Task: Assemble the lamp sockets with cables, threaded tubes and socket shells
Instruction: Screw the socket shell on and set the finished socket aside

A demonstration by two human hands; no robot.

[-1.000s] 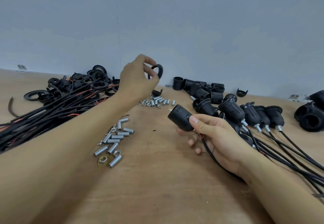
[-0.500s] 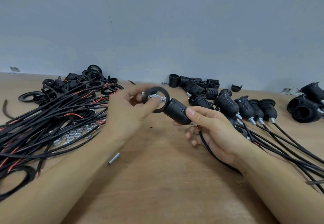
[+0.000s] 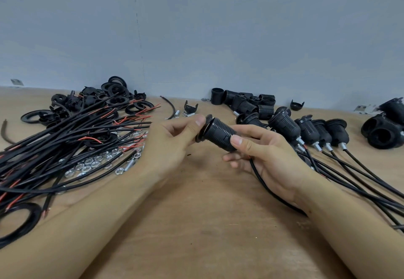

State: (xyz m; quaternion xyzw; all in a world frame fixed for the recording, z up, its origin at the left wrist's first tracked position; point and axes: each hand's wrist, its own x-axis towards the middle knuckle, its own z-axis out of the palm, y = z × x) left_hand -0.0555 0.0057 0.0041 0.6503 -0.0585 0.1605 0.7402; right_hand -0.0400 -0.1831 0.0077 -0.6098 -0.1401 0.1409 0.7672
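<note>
My right hand point(image 3: 265, 158) held the ribbed socket shell point(image 3: 220, 133) above the wooden table point(image 3: 196, 224), fingers curled round its body, its cable point(image 3: 273, 191) trailing under my palm. My left hand point(image 3: 172, 141) pinched the black ring point(image 3: 202, 133) at the shell's open end. I judged I was seating the ring on the threads; the next move called for turning it squarely so it would not cross-thread. Further off lay loose nuts point(image 3: 91, 165), the cable bundle point(image 3: 65, 138), and to the right the finished sockets point(image 3: 310, 129) in a row.
</note>
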